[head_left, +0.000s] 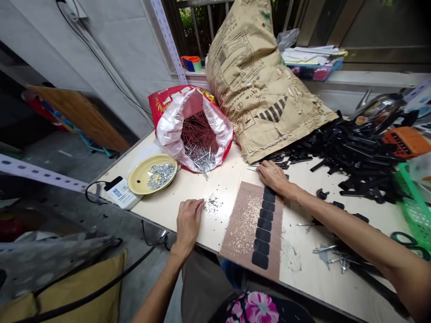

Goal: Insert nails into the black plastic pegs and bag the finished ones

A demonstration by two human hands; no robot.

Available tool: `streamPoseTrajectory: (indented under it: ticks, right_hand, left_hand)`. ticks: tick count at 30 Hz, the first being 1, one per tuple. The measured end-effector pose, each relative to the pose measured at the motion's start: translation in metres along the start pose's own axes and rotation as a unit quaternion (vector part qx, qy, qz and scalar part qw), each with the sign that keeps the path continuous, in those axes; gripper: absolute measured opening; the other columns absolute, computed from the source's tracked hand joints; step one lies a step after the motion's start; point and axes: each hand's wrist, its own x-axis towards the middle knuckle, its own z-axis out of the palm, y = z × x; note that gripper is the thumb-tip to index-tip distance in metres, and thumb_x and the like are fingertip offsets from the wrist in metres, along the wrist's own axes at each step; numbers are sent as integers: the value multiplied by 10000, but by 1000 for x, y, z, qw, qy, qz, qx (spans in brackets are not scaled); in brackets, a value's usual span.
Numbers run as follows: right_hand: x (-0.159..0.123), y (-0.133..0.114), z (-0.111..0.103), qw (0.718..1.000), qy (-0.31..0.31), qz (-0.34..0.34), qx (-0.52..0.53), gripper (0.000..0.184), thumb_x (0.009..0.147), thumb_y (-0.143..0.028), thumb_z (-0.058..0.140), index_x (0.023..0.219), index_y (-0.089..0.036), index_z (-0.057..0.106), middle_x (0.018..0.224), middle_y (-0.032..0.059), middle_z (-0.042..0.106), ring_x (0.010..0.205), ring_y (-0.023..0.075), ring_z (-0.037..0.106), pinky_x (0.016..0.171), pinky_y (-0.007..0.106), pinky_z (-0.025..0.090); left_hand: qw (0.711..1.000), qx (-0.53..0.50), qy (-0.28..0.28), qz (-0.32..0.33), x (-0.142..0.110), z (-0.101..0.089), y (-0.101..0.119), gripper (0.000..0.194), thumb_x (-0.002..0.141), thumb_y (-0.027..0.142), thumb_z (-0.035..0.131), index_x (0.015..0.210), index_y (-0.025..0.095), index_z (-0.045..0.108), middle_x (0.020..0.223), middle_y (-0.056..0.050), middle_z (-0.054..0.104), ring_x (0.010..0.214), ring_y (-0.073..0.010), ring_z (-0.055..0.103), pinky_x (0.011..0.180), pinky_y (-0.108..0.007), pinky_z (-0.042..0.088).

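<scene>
My left hand (pixel 188 222) rests at the table's front edge, thumb and fingertips pinched together beside a small scatter of tiny metal pieces (pixel 213 204). What the pinch holds is too small to make out. My right hand (pixel 273 176) is closed at the far end of a brown board (pixel 240 229), with thin silvery pins (pixel 252 168) showing at its fingertips. Its fingers hide whatever else is in them. A row of black square pads (pixel 262 234) runs along the board's right side, and pale specks cover the board's middle.
An oval yellow dish (pixel 138 181) of small metal parts stands left, near a red-and-white bag (pixel 168 134) of long screws. Behind are a large paper sack (pixel 249 80) and heaped black parts (pixel 363 157). Scissors (pixel 404 238) and a green basket (pixel 412 211) lie right.
</scene>
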Motion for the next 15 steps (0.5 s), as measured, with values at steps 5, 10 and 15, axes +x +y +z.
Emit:
streamPoseTrajectory:
  ticks: [5,10,15]
  right_hand:
    - [-6,2,2,998,51,1,31,188,868,-182,432,955,-167,599,976,98,568,902,218,489,739,289,378]
    - [-23,1,-7,984,128,-5,123,214,898,-184,377,999,-161,565,940,82,585,876,197,538,765,281,410]
    - [-49,-9,-30,973,183,-20,141,290,869,-143,403,1086,-179,591,1013,79,606,947,200,558,811,292,439]
  left_hand:
    - [1000,-7,-27,10,1,-2,-8,280,905,324,431,962,203,677,865,-70,636,853,-221,554,779,-372,463]
    - [1000,-13,-20,8,-10,-7,-8,262,902,321,443,956,206,672,861,-69,616,850,-214,555,764,-360,466]
    - [999,18,-36,32,-13,-6,-3,230,892,302,460,940,211,666,852,-67,592,855,-217,547,753,-348,466]
